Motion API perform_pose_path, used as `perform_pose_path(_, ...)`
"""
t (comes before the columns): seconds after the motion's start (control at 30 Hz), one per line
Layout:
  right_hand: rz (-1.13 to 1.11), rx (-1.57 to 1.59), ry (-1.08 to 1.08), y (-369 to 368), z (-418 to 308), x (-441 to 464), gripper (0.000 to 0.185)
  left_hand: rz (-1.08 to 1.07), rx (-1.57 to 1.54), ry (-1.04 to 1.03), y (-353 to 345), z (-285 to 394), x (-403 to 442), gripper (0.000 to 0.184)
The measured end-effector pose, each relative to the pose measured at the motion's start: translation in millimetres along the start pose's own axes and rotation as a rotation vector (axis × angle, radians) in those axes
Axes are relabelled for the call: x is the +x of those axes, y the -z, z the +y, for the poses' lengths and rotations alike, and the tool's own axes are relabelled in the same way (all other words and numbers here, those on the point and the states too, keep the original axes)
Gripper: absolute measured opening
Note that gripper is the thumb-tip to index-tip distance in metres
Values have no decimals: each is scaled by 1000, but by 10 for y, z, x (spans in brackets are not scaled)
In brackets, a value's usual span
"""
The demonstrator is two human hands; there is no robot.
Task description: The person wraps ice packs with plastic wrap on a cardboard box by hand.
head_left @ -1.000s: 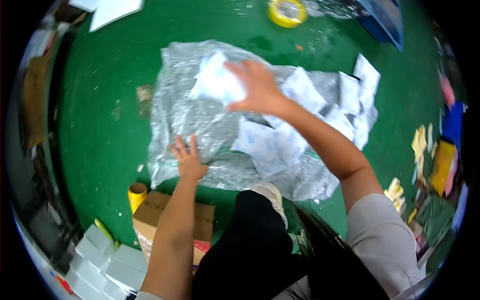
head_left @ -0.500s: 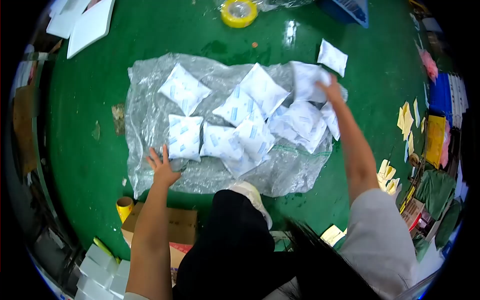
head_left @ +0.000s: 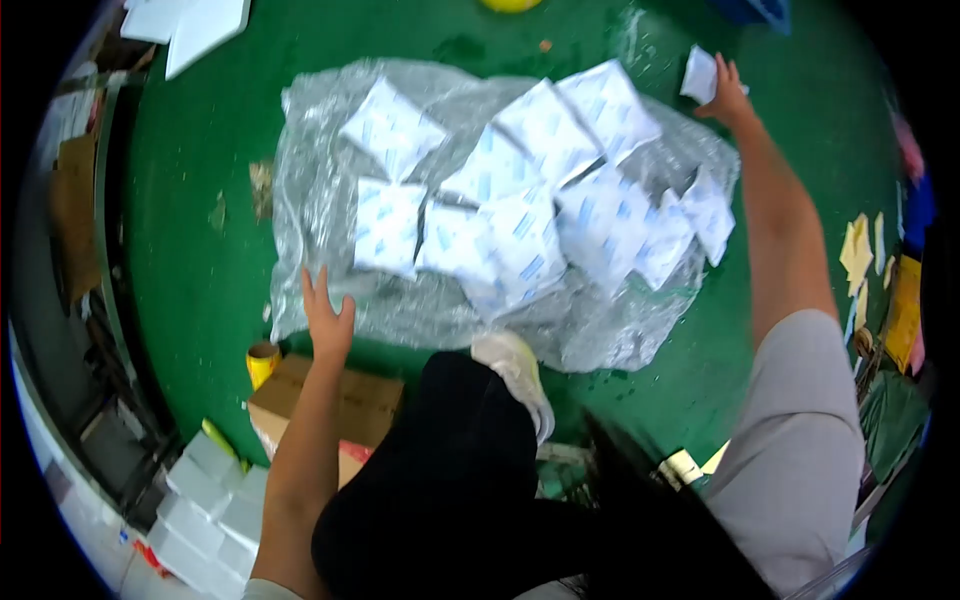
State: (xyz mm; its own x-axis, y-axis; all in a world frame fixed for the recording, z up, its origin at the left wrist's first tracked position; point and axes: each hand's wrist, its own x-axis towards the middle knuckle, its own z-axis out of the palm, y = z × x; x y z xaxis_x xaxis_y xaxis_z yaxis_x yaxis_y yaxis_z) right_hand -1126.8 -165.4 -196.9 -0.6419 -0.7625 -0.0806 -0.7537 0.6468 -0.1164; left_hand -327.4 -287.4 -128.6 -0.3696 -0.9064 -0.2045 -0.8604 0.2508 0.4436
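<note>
My right hand [head_left: 728, 93] is stretched out to the far right, on a small white packet [head_left: 699, 75] lying on the green floor. Its thumb and fingers are spread, and they cover the packet's right side. My left hand [head_left: 327, 312] hovers, fingers apart and holding nothing, over the lower left of a clear plastic sheet [head_left: 325, 125]. Several white pillow-shaped packs with blue print lie on that sheet. One pack [head_left: 390, 228] is nearest my left hand, another [head_left: 393, 130] lies above it, and a pack [head_left: 610, 110] sits at the upper right. Others overlap in the middle.
A cardboard box [head_left: 370, 405] and a yellow roll [head_left: 263, 365] stand at the lower left, near white foam boxes [head_left: 210, 490]. My shoe [head_left: 510, 370] touches the sheet's near edge. A blue container [head_left: 755, 12] and white panels [head_left: 205, 30] are at the top.
My right hand has left a pack, which now lies flat at the sheet's upper right, and has moved outward to the small packet. The view has shifted; my left hand stays near the sheet's lower left.
</note>
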Motion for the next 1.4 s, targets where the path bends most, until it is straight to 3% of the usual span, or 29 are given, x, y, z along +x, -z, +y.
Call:
perform_pose_path(0.07,-167,-377,108,20,-72,108,124,27,-80,25,55,90,-377,59)
perform_pose_path(0.1,-200,-365,-25,140,-244,108,123,7,-201,171,95,264,-579,53)
perform_pose_path(0.13,-244,-362,-162,250,-398,-62,122,20,-322,154,63,324,-790,49)
perform_pose_path(0.2,-321,-607,-132,251,-358,-106,113,19,-416,93,-34,424,-1211,37)
perform_pose_path(0.27,-288,-708,-165,143,-173,-257,106,17,-598,217,-54,812,-1559,37)
perform_pose_path(0.3,-316,-644,-191,227,-244,-417,106,8,-625,206,-94,871,-1728,36)
perform_pose_path(0.37,-173,-20,-27,-534,863,-292,109,-46,-684,255,-123,1011,-2035,35)
perform_pose_path(0.47,29,100,110,-816,1173,-437,109,-170,-782,387,25,1222,-2379,33)
perform_pose_path(0.5,108,104,37,-599,824,-656,111,-188,-722,220,125,1181,-2465,35)
perform_pose_path(0.53,123,-115,-193,-338,459,-812,112,-217,-651,194,228,1148,-2558,39)
perform_pose_path(0.57,259,-22,-315,-87,59,-1036,111,-209,-657,263,371,1144,-2660,41)
perform_pose_path(0.6,424,105,-302,145,-271,-1258,102,-201,-671,315,534,1151,-2756,43)
perform_pose_path(0.67,557,751,-113,832,-1492,-2036,93,-94,-609,304,750,1080,-2965,48)
perform_pose_path(0.73,275,1122,-162,941,-1624,-2337,87,128,-334,262,877,874,-3164,59)
perform_pose_path(0.9,-322,1896,-270,1804,-3172,-3542,87,836,86,665,1168,-140,-3360,73)
perform_pose_path(1.0,-580,2079,-178,2560,-4055,-4088,87,151,103,677,1086,-683,-3647,75)
perform_pose_path(1.13,-633,2082,13,3682,-5220,-4615,87,-10,260,362,1414,-396,-3842,81)
perform_pose_path(1.2,-876,2014,475,3800,-5525,-4683,86,-98,194,424,1552,-222,-4076,82)
perform_pose_path(1.23,-876,1949,384,3739,-5665,-4712,84,-136,160,452,1542,-141,-4191,83)
perform_pose_path(1.27,-886,1672,640,3724,-5954,-4756,84,-169,123,485,1531,-110,-4291,84)
perform_pose_path(1.33,-637,1254,1298,4226,-6714,-5613,82,-41,50,466,1208,-10,-4551,82)
perform_pose_path(1.4,-873,1150,1475,3925,-7209,-6120,81,220,-99,419,910,-54,-4729,79)
